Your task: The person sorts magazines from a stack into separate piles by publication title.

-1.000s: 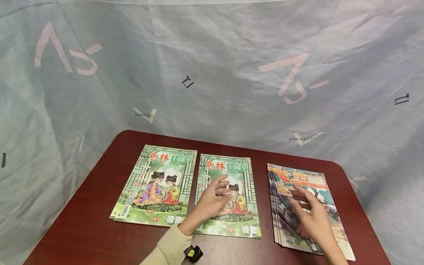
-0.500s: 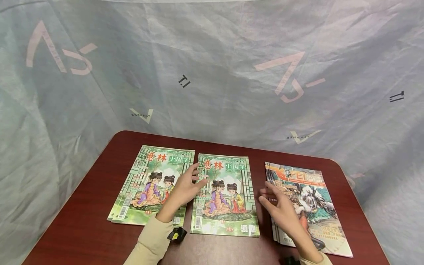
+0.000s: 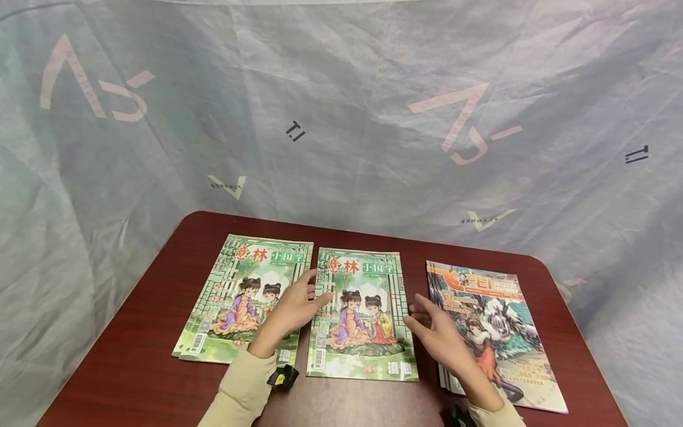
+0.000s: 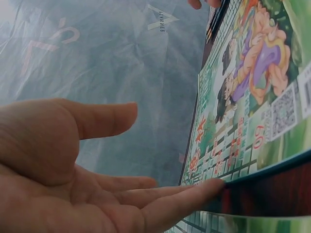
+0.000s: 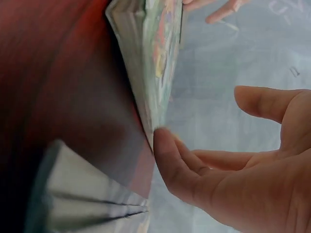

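A green magazine [image 3: 363,350] with two cartoon children on its cover lies between my hands; the right wrist view shows it has a thick edge. My left hand [image 3: 290,308] is at its left edge, fingers extended and thumb apart, fingertips at or very near the edge in the left wrist view. At its right edge is my right hand [image 3: 443,341], fingers slightly bent, one fingertip [image 5: 163,138] seeming to touch the side. Neither hand grips anything. Part of a matching green magazine [image 3: 240,302] on the left is hidden behind my left hand.
On the right lies a fanned stack of comic-style magazines [image 3: 512,332], partly under my right forearm. All rest on a dark red table [image 3: 155,308] with rounded far corners. Grey printed cloth [image 3: 341,118] hangs behind it and along the sides.
My left hand has moved left off the middle magazine's cover to its left edge. My right hand has moved left from over the right stack to the middle magazine's right edge.
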Demonstrator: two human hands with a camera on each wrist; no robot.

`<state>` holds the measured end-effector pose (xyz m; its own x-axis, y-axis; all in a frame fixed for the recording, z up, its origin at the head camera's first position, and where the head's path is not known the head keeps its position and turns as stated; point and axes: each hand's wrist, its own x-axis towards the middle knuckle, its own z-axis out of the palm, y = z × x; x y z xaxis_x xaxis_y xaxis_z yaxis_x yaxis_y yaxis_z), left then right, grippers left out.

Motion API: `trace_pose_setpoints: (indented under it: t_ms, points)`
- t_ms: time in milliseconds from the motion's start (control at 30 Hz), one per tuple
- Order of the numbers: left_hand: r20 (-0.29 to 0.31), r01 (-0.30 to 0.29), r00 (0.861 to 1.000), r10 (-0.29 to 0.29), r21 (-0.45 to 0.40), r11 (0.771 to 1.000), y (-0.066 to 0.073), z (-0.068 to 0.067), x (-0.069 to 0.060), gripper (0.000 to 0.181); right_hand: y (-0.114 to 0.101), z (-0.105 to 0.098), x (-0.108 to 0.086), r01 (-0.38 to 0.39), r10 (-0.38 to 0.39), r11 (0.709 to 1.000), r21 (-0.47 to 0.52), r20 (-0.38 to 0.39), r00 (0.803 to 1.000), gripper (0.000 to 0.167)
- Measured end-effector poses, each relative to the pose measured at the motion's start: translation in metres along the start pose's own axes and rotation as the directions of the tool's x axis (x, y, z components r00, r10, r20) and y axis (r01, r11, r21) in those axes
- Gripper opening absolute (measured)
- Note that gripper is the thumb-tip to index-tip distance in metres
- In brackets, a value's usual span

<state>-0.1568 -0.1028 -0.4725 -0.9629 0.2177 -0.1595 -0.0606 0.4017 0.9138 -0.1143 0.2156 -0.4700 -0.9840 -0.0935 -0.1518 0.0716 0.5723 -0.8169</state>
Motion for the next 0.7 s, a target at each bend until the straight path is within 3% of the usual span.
trace_pose_setpoints:
  t_ms: [267, 467, 700]
  points:
    - [0.012, 0.045, 0.999, -0.046, 0.063, 0.997, 0.0029, 0.0024, -0.0029, 0.079, 0.0055, 0.0068, 0.0035, -0.038, 0.038, 0.999, 0.002, 0.007, 0.999, 0.071]
    - [0.002, 0.037, 0.999, -0.038, 0.141, 0.989, 0.0034, 0.0052, -0.0025, 0.082, 0.0068, 0.0069, 0.0057, -0.063, 0.062, 0.990, 0.130, 0.008, 0.998, 0.071]
    - [-0.005, 0.043, 0.999, -0.043, 0.123, 0.991, 0.0070, 0.0049, -0.0028, 0.079, 0.0075, 0.0064, 0.0081, -0.105, 0.104, 0.980, 0.170, 0.018, 0.994, 0.071]
